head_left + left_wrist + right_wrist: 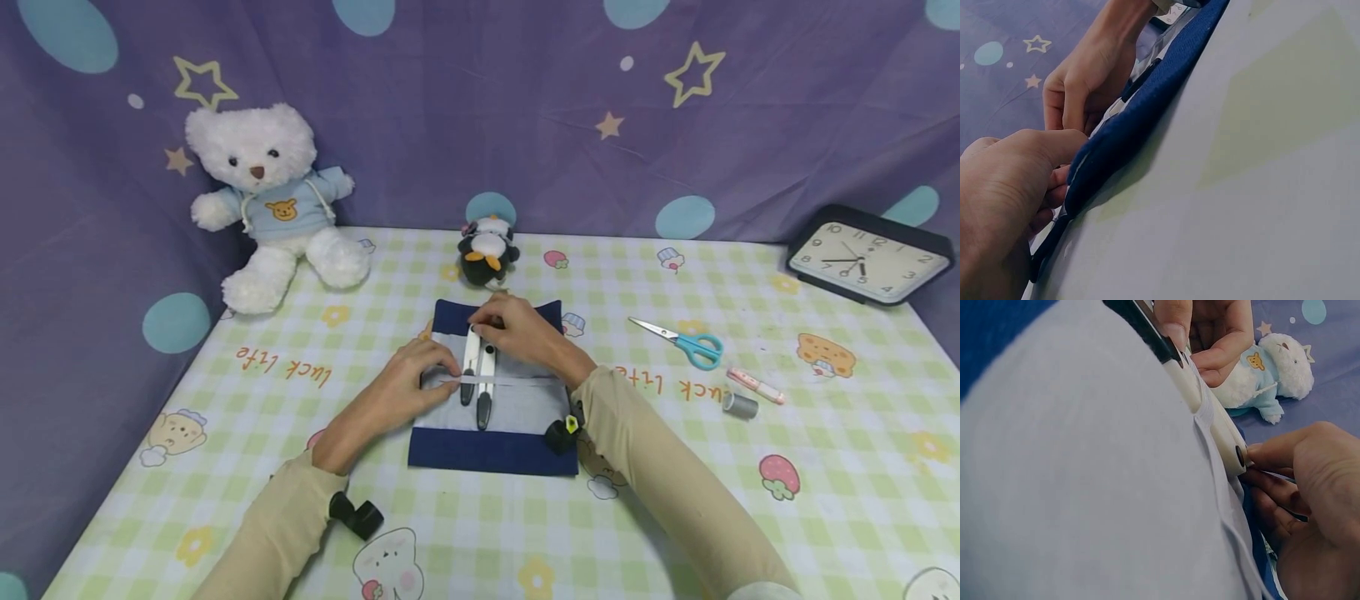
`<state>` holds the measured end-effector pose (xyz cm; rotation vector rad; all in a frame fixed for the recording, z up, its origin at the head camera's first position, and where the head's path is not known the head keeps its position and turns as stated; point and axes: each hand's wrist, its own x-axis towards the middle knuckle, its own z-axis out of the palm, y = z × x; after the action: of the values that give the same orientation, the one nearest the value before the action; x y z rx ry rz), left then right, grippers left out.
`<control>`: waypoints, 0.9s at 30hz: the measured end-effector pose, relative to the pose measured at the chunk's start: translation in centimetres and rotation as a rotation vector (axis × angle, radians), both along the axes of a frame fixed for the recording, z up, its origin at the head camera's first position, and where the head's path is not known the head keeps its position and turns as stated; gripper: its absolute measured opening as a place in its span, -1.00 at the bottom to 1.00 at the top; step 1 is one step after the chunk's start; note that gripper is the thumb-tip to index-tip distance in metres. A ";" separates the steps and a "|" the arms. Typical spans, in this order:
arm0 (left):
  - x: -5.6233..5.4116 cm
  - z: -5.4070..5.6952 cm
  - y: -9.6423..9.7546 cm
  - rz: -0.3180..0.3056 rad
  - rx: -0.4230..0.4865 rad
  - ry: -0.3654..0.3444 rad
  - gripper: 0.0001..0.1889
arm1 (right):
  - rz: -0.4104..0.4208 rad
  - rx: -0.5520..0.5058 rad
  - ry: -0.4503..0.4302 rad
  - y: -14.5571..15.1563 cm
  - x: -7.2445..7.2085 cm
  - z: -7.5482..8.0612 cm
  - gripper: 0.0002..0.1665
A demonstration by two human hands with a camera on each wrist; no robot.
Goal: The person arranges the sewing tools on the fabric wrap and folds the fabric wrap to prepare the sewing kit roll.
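Observation:
A pouch of navy cloth with a pale grey lining (525,408) lies opened flat on the table. A thin white elastic band (517,382) runs across it. Two slim white tools with dark grey ends (486,383) lie lengthwise under the band; their exact kind cannot be told. My left hand (412,379) pinches the band at the left tool, thumb and forefinger together. At that tool's far end, my right hand (517,329) pinches the white tip (1235,453). In the left wrist view the pouch's navy edge (1141,119) hides most of both tools.
Blue-handled scissors (686,340), a pink-and-white pen-like item (756,386) and a grey thread spool (741,406) lie to the right. A penguin plush (487,250) sits behind the pouch. A white teddy bear (273,208) is back left, a black-framed clock (870,257) back right.

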<state>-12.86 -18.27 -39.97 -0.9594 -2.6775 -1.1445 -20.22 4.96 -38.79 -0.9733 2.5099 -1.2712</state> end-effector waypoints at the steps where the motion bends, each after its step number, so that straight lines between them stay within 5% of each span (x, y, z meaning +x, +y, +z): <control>1: 0.0 0.0 0.0 0.002 -0.001 -0.005 -0.87 | 0.003 -0.001 0.000 0.0 0.0 0.0 -0.73; 18: 0.0 0.0 -0.1 -0.001 -0.023 -0.021 -0.88 | 0.027 -0.004 -0.023 0.0 0.2 0.0 -0.77; 27: 0.0 -0.2 -0.1 -0.005 -0.012 -0.003 -0.88 | 0.052 0.029 0.066 0.0 0.5 0.0 -0.76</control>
<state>-12.90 -18.40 -40.14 -0.9674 -2.6888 -1.1323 -19.74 4.99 -38.76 -1.0834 2.5268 -1.2036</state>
